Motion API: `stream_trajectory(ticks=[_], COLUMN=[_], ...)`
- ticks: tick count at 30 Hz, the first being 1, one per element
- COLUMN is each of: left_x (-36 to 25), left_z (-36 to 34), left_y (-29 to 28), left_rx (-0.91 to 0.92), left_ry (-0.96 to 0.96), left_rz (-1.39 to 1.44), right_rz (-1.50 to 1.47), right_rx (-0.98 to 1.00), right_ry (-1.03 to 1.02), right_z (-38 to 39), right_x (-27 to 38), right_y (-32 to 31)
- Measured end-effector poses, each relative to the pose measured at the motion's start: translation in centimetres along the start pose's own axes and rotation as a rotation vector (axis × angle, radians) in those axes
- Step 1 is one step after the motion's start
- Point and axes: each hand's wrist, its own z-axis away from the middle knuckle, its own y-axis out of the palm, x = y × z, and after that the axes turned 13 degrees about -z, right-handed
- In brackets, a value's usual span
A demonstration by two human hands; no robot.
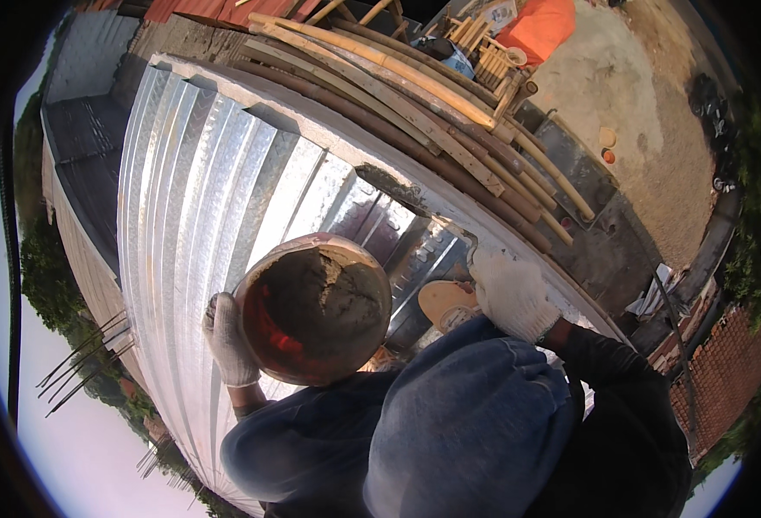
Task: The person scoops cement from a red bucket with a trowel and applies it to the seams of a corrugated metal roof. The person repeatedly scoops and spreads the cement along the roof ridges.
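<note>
My left hand (230, 338), in a white knitted glove, grips the side of a round bucket (375, 338). Grey wet mortar (333, 298) partly fills the bucket, and its inner wall shows red on one side. At the wall's edge my right hand (512, 292), also gloved, is closed around what appears to be a trowel; only its thin bent metal neck (470, 240) shows clearly. Fresh dark mortar (391, 185) lies in a gap between the ribbed metal sheet (225, 173) and the pale concrete wall top (329, 142).
My shoe (443, 302) rests on the metal sheet beside my bent knees. Past the wall lie bamboo poles and wooden planks (415, 104), with an orange sheet (539, 30) farther off. Steel bars (87, 354) stick out at the left. Sandy ground (622, 78) lies far below right.
</note>
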Motion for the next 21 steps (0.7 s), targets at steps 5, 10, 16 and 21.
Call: stream_trajectory(ticks=[5,10,16,21], left_x=[-0.1,-0.2,-0.3,-0.4], left_z=[-0.1,-0.1,-0.1,-0.4], left_y=[0.1,0.5,-0.2,0.8], left_rx=[0.021,0.002,0.006,-0.001], left_ry=[0.005,-0.013,-0.007,-0.013], left_rz=[0.001,0.012,0.003,-0.005], right_rz=[0.057,0.259,0.348,0.292], right_rx=[-0.12,-0.026,0.202,0.208], right_ry=[-0.159,-0.15,-0.109,-0.093], right_z=[-1.1,-4.5,-3.7,-0.4], right_x=[-0.5,-0.4,-0.4,-0.6], right_y=[-1.8,-3.5,-5.5,-5.1])
